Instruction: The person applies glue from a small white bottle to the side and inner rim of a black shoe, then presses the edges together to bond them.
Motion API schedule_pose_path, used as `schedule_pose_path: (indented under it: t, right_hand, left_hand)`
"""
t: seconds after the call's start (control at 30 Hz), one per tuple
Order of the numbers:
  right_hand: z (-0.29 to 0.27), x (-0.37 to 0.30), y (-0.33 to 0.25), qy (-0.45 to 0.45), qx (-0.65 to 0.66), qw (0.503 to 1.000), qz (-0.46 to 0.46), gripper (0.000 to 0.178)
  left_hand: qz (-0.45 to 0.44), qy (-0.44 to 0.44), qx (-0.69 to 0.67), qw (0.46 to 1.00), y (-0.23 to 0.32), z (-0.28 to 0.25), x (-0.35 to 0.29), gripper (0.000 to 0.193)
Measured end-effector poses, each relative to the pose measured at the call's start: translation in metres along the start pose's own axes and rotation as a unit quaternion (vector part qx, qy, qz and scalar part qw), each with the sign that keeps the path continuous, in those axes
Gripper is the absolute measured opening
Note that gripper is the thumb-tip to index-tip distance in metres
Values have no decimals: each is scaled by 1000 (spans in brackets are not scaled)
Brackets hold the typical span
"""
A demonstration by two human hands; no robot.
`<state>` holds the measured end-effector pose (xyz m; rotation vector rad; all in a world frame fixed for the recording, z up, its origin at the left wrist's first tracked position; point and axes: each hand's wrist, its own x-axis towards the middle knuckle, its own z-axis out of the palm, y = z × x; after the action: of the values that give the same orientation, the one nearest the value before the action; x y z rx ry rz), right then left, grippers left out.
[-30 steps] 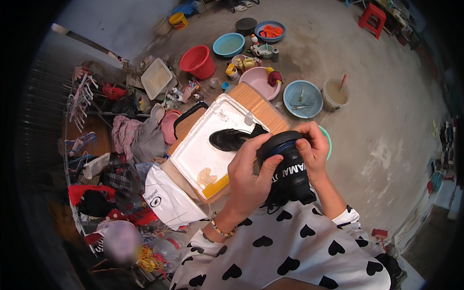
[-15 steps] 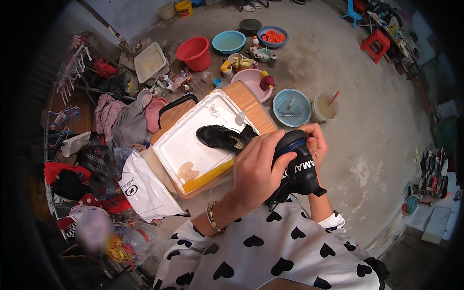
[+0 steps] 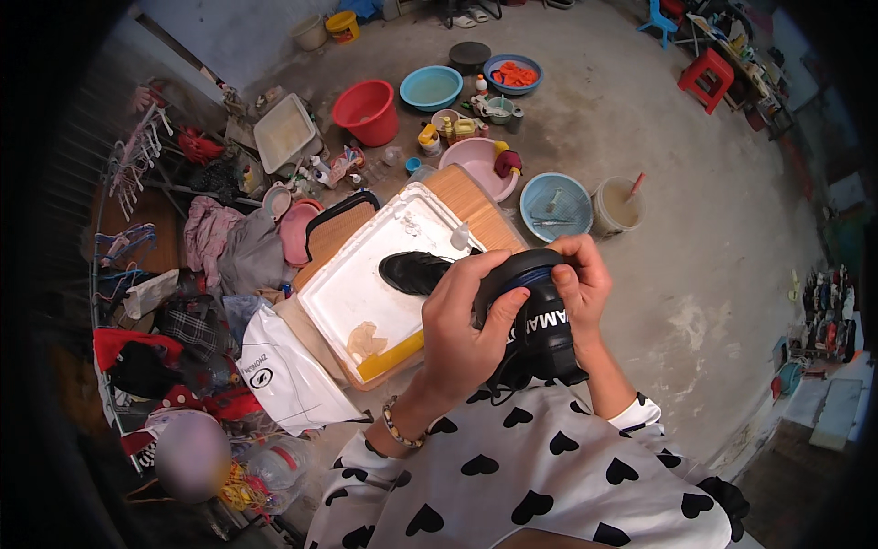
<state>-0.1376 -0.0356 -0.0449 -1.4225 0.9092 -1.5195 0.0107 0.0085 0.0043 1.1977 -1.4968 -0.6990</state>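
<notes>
Both my hands hold a black shoe [image 3: 540, 320] with a dark blue band and white lettering, close in front of my body. My left hand [image 3: 468, 316] wraps its left side, the thumb pressed on the top. Around the right side curls my right hand [image 3: 585, 284], its thumb on the shoe near the blue band. Some fingers are hidden behind the shoe. A second black shoe [image 3: 412, 273] lies on a white foam tray [image 3: 352, 284], partly covered by my left hand. Also on that tray are a crumpled tan piece [image 3: 366, 341] and a small whitish cup-like thing [image 3: 460, 235].
The tray rests on a wooden-topped table [image 3: 471, 197]. Beyond it stand a pink basin [image 3: 476, 165], a blue basin [image 3: 555, 206], a bucket of cloudy water [image 3: 617, 206] and a red tub [image 3: 366, 110]. A white bag [image 3: 283, 375] and piled clothes [image 3: 219, 229] are at the left.
The held shoe has tilted slightly, with its rounded end turned more toward the left. My left hand has shifted a little left, covering more of the shoe on the tray.
</notes>
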Motion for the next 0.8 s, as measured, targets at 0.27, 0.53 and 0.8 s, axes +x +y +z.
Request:
schedule_pose_path:
  t: [0.27,0.53,0.8]
  right_hand:
    - [14,9,-2,-22,-28,999,-34,41]
    - [17,15,-7,-55,-91,992,-63,37]
    - [29,21,-5,-60,-121,985,-112,37]
  left_hand:
    - [-47,19,-45,998,1,-12,3,27]
    - [-131,1,-75,988,1,-21,3,29]
    - [-100,16,-123,987,-7,-27,2,33]
